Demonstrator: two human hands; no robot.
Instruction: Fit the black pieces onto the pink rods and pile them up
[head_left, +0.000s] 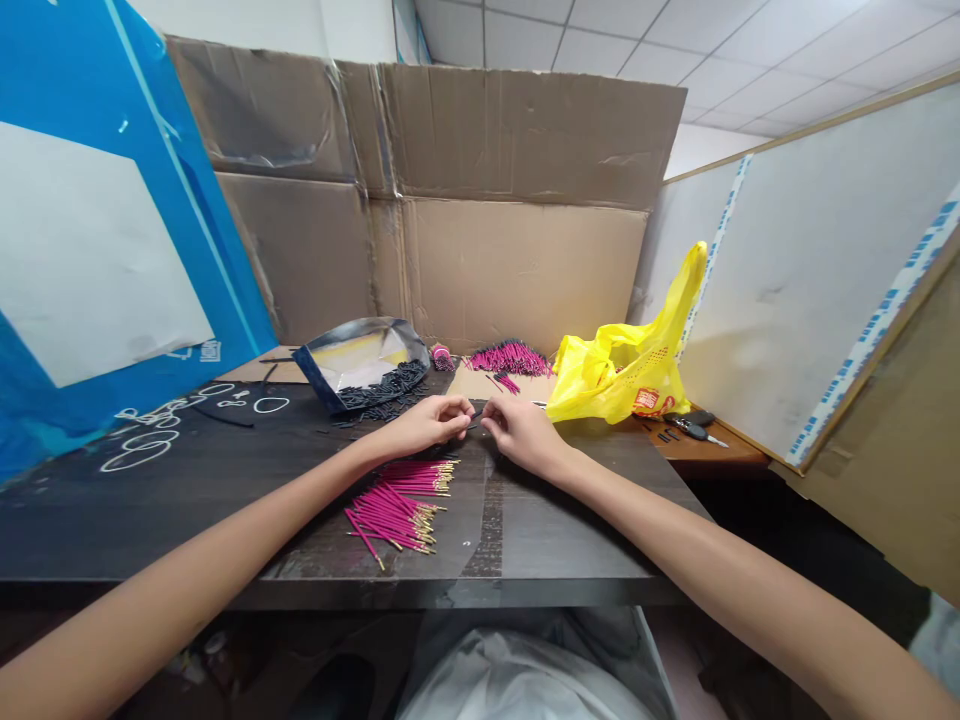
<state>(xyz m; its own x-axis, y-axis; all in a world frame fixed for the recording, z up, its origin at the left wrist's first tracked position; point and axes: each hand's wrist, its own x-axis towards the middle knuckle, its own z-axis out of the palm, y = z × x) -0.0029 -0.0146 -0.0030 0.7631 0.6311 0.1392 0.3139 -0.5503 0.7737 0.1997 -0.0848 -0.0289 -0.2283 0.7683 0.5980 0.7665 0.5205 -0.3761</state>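
Observation:
My left hand [431,425] and my right hand [521,432] meet above the dark table, fingertips nearly touching. Both are closed in a pinch. A small dark piece [475,416] shows between the fingertips; its full shape is hidden by my fingers. Just below my left hand lie loose pink sticks with gold-coloured tips [394,510], most tips pointing right. Behind that hand, short black tube-like pieces [386,390] spill out of an open dark bag [319,385]. Farther back, a pile of pink sticks with dark ends [510,357] rests on a cardboard sheet [465,383].
A yellow plastic bag [619,375] stands at the right, with keys [697,428] beside it. White rings [142,445] lie on the left of the table [247,510]. Cardboard [517,260] walls off the back; a blue panel [172,200] is at the left.

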